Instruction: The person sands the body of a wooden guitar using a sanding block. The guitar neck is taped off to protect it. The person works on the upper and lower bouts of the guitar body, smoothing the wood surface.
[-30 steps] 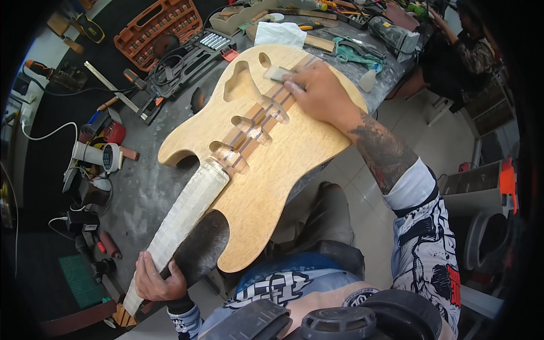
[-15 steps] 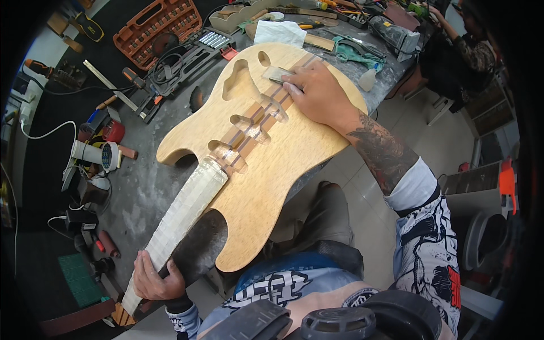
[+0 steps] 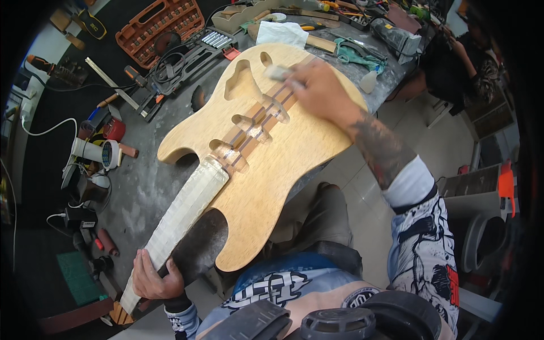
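Observation:
An unpainted pale wooden electric guitar body (image 3: 300,158) lies face up across the workbench, with routed cavities and darker stripes along its middle. Its neck (image 3: 187,207), wrapped in whitish masking tape, points toward the lower left. My left hand (image 3: 157,277) is closed round the neck near its far end. On the upper part of the body, my right hand (image 3: 317,88) presses a small pale sanding block (image 3: 278,72) flat against the wood, beside a small oval cavity. That hand and the block are blurred by motion; the block's underside is hidden.
The grey workbench (image 3: 133,190) carries an orange socket case (image 3: 161,31), a bar clamp (image 3: 116,88), a white cloth (image 3: 282,34) and a grey bag (image 3: 395,39). Power tools and cables crowd the left. Another person (image 3: 453,62) sits at the far right.
My right hand and the sanding block have shifted slightly on the body and are now smeared by motion. My left hand keeps its grip on the neck.

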The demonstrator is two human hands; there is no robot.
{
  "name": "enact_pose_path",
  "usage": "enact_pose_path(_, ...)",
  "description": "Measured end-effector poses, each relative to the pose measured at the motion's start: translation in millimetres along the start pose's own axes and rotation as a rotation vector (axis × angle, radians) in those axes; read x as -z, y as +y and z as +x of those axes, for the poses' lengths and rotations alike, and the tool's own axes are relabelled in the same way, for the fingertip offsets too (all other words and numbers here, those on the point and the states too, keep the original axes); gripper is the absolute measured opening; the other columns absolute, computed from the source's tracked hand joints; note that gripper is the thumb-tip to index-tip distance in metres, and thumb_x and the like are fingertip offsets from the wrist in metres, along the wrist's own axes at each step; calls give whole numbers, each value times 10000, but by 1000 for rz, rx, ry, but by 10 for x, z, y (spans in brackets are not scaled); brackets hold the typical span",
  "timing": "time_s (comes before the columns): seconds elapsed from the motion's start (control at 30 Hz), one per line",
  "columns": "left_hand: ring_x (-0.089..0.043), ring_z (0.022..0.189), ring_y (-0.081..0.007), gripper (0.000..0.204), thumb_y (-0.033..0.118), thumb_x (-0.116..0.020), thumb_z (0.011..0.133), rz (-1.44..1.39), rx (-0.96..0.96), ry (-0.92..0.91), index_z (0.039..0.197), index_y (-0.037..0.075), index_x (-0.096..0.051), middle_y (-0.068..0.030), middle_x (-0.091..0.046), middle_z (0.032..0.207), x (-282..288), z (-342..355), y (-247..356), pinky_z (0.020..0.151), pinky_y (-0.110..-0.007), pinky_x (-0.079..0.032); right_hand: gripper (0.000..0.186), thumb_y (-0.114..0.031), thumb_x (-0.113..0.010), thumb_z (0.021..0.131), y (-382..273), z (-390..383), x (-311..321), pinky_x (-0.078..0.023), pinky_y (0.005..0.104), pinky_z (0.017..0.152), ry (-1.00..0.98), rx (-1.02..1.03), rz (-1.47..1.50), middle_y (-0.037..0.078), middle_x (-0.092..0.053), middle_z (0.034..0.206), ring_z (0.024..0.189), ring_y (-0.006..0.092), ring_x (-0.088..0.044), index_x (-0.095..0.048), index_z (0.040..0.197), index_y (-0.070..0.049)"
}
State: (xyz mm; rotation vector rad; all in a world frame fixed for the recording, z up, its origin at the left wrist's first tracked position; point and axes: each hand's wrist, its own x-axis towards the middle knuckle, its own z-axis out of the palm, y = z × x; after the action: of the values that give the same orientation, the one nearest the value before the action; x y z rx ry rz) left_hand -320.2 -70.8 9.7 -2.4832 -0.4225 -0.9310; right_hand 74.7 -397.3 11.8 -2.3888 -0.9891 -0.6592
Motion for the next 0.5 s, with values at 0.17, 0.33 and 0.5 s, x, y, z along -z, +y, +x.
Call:
enact_pose_path(0.17, -642, 1094, -290, 598, 577, -527, 960, -53, 1, -4, 1236, 66, -672, -89, -705, 1183, -71, 7, 35, 975, -408, -401, 244, -234, -627, 913, 421, 144, 315, -516, 416, 852, -73, -636, 186, 110, -717, 903, 912, 307, -630, -763, 1014, -58)
enact_pose_path(0.33, -642, 1094, -294, 599, 571, -528, 960, -24, 6, -10, 1238, 60, -670, -96, -704, 1185, -5, -17, 1, 975, -410, -401, 256, -230, -620, 926, -108, 38, -15, -544, 403, 817, 6, -119, 82, 125, -737, 919, 853, 302, -677, -762, 1036, -48)
enact_pose_path(0.5, -642, 1094, -298, 602, 569, -529, 960, -47, -8, -5, 1239, 54, -667, -100, -703, 1185, -67, 14, 21, 974, -409, -403, 261, -230, -624, 919, 255, 115, 43, -550, 393, 804, 25, -178, 15, 119, -739, 899, 826, 288, -678, -763, 1056, -56)
